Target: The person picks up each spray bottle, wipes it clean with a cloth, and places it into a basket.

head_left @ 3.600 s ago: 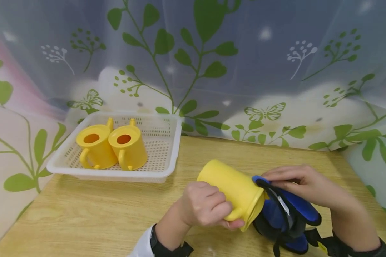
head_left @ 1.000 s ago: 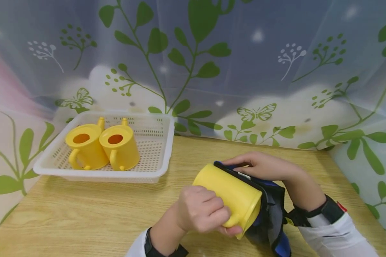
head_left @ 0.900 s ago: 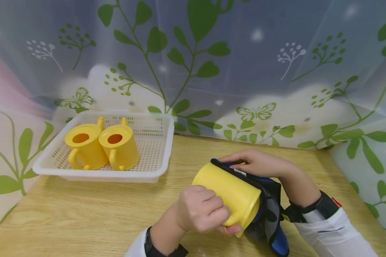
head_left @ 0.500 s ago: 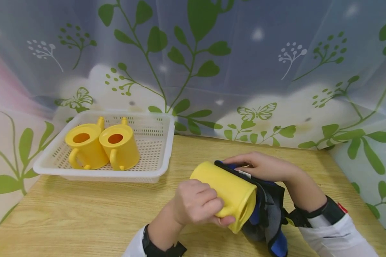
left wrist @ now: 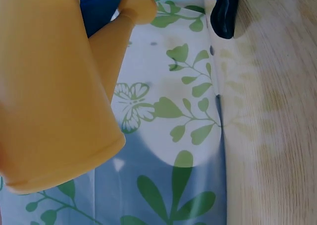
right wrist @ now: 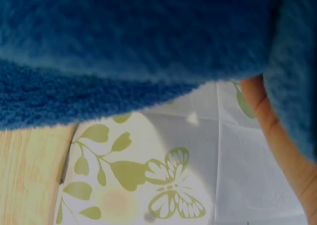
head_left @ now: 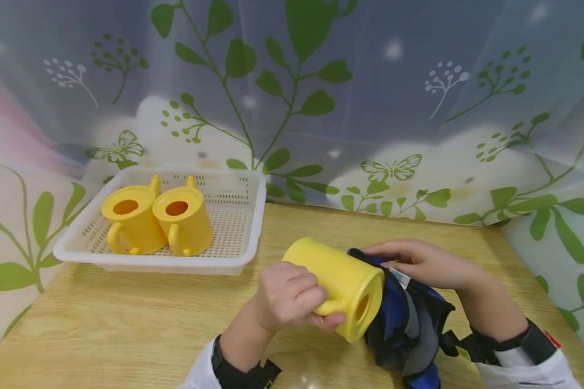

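Observation:
My left hand (head_left: 289,297) grips the handle of a yellow watering can (head_left: 333,281), tipped on its side above the table with its top opening facing right. In the left wrist view the can's body and its spout (left wrist: 114,46) with a round end show large. My right hand (head_left: 428,265) holds a plush blue cloth (head_left: 396,308) with black edging, grey parts and a white label, bunched beside the can's top end. Close up in the right wrist view, the blue pile hides most of that hand; one finger (right wrist: 277,131) shows past it.
A white perforated plastic basket (head_left: 231,232) stands at the back left of the wooden table (head_left: 151,313). Inside its left part, two more yellow watering cans (head_left: 143,227) stand upright side by side. A leaf-patterned curtain (head_left: 370,108) hangs along the back.
The cloth went left along the can's side, then came back right with my right hand in the last half second. The can has shifted slightly left and turned, showing more of its opening.

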`<state>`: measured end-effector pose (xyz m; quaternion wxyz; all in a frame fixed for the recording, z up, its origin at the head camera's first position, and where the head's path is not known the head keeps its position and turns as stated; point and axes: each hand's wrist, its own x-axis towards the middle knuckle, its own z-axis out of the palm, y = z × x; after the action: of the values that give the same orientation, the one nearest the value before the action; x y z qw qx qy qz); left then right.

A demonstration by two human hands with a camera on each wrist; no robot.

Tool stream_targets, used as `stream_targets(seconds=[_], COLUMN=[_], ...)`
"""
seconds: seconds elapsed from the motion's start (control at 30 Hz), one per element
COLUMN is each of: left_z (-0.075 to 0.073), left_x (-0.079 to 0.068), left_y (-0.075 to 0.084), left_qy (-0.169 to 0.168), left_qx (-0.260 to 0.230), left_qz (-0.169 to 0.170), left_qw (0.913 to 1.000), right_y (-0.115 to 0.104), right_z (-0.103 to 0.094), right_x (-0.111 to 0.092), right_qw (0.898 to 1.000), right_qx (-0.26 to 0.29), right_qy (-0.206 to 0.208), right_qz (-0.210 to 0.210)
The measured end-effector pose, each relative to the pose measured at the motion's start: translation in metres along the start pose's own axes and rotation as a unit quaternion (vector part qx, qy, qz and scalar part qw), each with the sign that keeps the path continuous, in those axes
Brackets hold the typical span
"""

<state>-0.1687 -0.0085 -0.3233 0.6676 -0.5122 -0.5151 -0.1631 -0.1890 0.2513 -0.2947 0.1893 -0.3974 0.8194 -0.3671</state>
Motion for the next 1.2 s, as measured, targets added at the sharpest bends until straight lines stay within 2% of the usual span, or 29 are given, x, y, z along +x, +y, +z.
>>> stream_targets(seconds=[0.27,0.5,0.63,0.87,1.03,1.2], left_z=[0.000,0.002,0.003,0.001,0.000,0.002], left_x=[-0.001,0.003,0.007,0.019,0.023,0.022], left_y=[-0.003,0.000,0.003,0.005,0.006,0.013], left_qy=[0.009,0.013,0.015,0.001,-0.007,-0.015], left_qx=[-0.007,0.000,0.001,0.004,0.005,0.008], left_qz=[-0.010,-0.005,0.003,0.030,0.051,0.068], left_qw=[0.9999,0.9999,0.9999,0.9995,0.9987,0.9976], right_y=[0.006,0.009,0.007,0.003,0.003,0.001], right_z=[-0.001,0.003,0.006,0.008,0.006,0.004], right_x=[-0.023,-0.027,-0.022,-0.007,0.014,0.030], right_qw=[0.999,1.000,1.000,0.997,0.998,0.998], right_qx=[-0.020,0.001,0.009,0.022,0.022,-0.026], right_qy=[0.023,0.025,0.028,0.028,0.018,0.017], right_qz=[-0.031,-0.004,0.006,0.067,0.057,0.051])
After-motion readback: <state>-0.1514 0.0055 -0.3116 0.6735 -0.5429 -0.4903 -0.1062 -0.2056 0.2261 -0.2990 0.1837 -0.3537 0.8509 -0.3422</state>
